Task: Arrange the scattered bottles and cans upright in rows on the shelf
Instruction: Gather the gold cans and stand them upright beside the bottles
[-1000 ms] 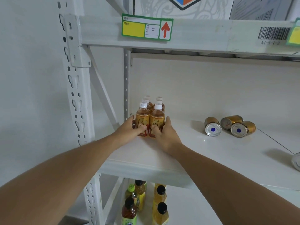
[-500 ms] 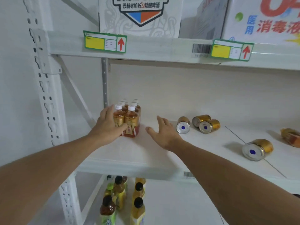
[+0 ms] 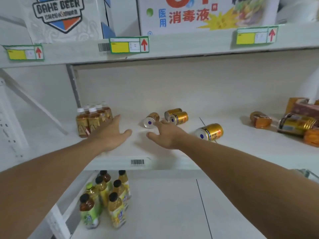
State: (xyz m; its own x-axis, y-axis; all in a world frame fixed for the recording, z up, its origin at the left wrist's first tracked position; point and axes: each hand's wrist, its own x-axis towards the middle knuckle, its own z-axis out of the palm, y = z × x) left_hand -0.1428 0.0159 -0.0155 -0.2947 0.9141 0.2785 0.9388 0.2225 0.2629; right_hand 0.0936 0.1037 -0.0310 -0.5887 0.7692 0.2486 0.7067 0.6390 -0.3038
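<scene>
Several small tea bottles (image 3: 93, 119) with white caps stand upright in a tight block at the left of the white shelf (image 3: 120, 163). My left hand (image 3: 112, 133) hovers open just right of them, apart from them. Gold cans lie on their sides: one (image 3: 151, 120) at my right fingertips, a pair (image 3: 177, 116) behind it, and another (image 3: 209, 132) further right. My right hand (image 3: 166, 135) is open, its fingers reaching toward the nearest can, holding nothing.
More fallen cans and packs (image 3: 293, 123) lie at the shelf's right end. Cardboard boxes (image 3: 198, 14) sit on the shelf above. Upright drink bottles (image 3: 107, 197) stand on the lower shelf. A slanted steel brace (image 3: 32, 100) and upright frame the left side.
Both hands have let go of the bottle block and shifted right. My right hand has reached toward the nearest lying can. My view has panned right, revealing more cans.
</scene>
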